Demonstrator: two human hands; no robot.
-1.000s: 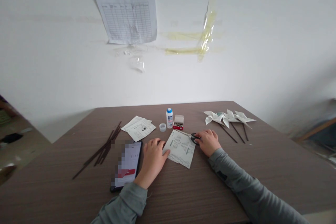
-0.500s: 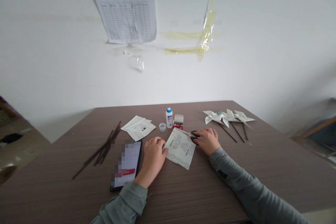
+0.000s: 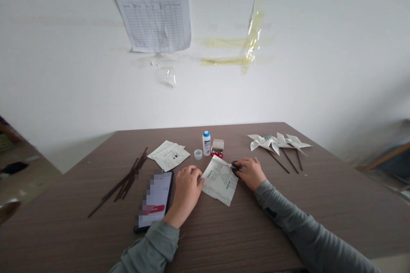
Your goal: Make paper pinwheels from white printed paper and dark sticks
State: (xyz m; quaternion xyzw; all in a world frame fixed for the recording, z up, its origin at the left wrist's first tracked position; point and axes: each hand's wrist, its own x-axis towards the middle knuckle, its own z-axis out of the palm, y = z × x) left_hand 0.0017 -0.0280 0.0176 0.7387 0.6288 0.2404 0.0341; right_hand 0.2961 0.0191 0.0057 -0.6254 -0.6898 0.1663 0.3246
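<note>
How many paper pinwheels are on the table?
3. All lie overlapping at the far right of the table, beyond the right hand: the left pinwheel, the middle one, the right one. Another could be hidden beneath.

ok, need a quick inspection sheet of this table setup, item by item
Surface: brown wood-grain table, in use.
Job's things: printed paper sheet; black-handled scissors at its upper right edge.
Clutter: phone, loose dark sticks, paper pinwheels, white bottle with blue cap, small box, small clear cap, stacked papers.
Hands: left hand at the sheet's left edge; right hand on the scissors handles.
Cables: nothing seen.
Surroundings: white wall with taped grid sheet, yellowed tape strips.
</note>
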